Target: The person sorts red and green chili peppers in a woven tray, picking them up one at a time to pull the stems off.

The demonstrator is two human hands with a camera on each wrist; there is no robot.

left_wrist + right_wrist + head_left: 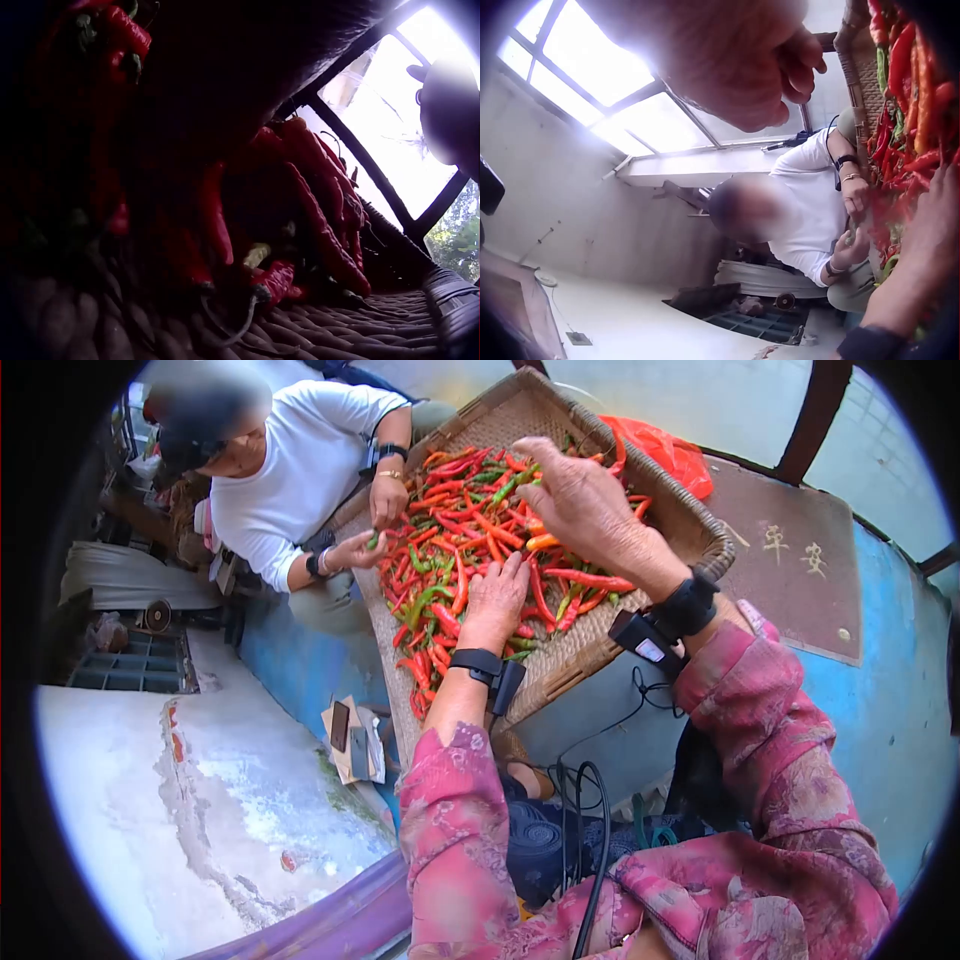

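Note:
Red, orange and green chili peppers [585,579] lie heaped in a woven basket [550,678]. My left hand [497,600] rests on the near part of the heap, fingers pointing away from me and laid over the chilies. Raised above the right side of the basket is my right hand [595,505], its fingers loosely bent with nothing visible in them. In the right wrist view, that hand [735,67] hangs apart from the chilies. The left wrist view is dark; red chilies [322,225] show there close to the woven basket bottom [360,326].
Across the basket's left side, a person in a white shirt [305,450] handles a small green chili [373,540]. A red plastic bag [665,455] lies behind the far right rim. Black cables [600,810] hang below my arms. A phone [340,726] lies lower left.

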